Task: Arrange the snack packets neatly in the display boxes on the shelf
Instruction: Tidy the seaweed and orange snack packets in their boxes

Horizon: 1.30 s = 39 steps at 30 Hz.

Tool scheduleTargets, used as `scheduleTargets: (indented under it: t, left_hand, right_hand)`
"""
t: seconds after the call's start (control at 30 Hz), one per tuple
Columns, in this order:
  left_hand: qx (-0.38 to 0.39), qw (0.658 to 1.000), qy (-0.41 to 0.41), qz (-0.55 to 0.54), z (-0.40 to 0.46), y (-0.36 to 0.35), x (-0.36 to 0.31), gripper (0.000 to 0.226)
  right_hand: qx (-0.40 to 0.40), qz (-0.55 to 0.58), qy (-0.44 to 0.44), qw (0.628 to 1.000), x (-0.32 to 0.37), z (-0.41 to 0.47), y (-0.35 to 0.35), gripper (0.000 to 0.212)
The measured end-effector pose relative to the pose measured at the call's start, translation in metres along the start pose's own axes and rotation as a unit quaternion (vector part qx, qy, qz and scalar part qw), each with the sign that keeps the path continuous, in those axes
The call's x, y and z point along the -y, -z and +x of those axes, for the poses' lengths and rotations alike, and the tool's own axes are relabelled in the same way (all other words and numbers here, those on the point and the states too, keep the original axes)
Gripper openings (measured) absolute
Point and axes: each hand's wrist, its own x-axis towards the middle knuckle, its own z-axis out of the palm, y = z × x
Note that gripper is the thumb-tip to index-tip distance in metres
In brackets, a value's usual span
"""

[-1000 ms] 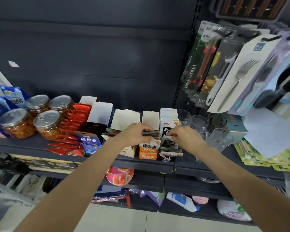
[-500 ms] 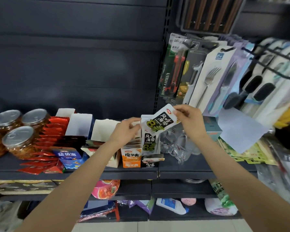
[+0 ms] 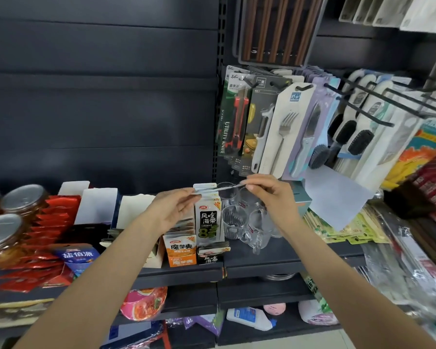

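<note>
The task looks midway: both hands, left hand (image 3: 172, 210) and right hand (image 3: 267, 195), pinch a flat white seaweed snack packet (image 3: 218, 189) edge-on above the black-and-white display box (image 3: 210, 256) at 6 o'clock, while loose red foil packets (image 3: 35, 248) sprawl at 9 o'clock.

The snack packet (image 3: 218, 189) pinched flat between the left hand (image 3: 172, 210) and right hand (image 3: 267, 191) looks like thin glossy film. The display boxes (image 3: 206, 222) are printed card with a slight sheen. Near the shelf's (image 3: 287, 258) right edge stand clear glass mugs (image 3: 239, 222); the shelf is matt dark metal. At its left edge, jars (image 3: 7, 238) carry shiny metal lids.
</note>
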Motion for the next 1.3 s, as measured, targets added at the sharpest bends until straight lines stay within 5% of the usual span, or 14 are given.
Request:
scheduleTargets:
  t: [0.07, 0.23, 0.37, 0.5, 0.73, 0.9, 1.1, 1.2, 1.3]
  left_hand:
    - [-0.008, 0.999, -0.043, -0.002, -0.005, -0.002, 0.000, 0.020]
    - [0.017, 0.983, -0.153, 0.104, -0.020, 0.001, 0.005, 0.045]
    - [0.019, 0.918, -0.262, 0.297, -0.028, 0.010, 0.003, 0.059]
    - [0.004, 0.884, -0.313, 0.346, -0.032, 0.017, 0.002, 0.061]
    - [0.034, 0.925, -0.246, 0.288, -0.032, 0.026, 0.005, 0.062]
    - [0.025, 0.988, -0.103, 0.109, -0.032, 0.029, -0.002, 0.044]
    - [0.009, 0.991, -0.081, 0.106, -0.025, 0.030, -0.001, 0.020]
    - [-0.014, 0.956, -0.128, 0.265, -0.017, 0.028, 0.002, 0.022]
    - [0.000, 0.854, -0.164, 0.493, -0.010, 0.034, 0.007, 0.050]
  right_hand:
    - [-0.028, -0.012, -0.010, 0.999, -0.005, -0.002, -0.002, 0.027]
    - [-0.044, 0.184, -0.177, 0.966, -0.009, -0.005, -0.013, 0.022]
    - [-0.025, 0.141, -0.161, 0.976, -0.014, -0.005, -0.014, 0.037]
    - [-0.023, 0.145, -0.133, 0.980, -0.015, -0.007, -0.016, 0.043]
    - [-0.008, 0.128, -0.116, 0.985, -0.017, -0.010, -0.020, 0.043]
    - [0.014, 0.145, -0.128, 0.981, -0.013, -0.008, -0.023, 0.033]
    - [-0.017, -0.069, -0.002, 0.997, -0.012, -0.006, -0.022, 0.020]
    - [-0.028, -0.126, 0.014, 0.992, -0.012, -0.001, -0.018, 0.011]
    - [-0.024, -0.179, 0.021, 0.983, -0.011, 0.003, -0.013, 0.008]
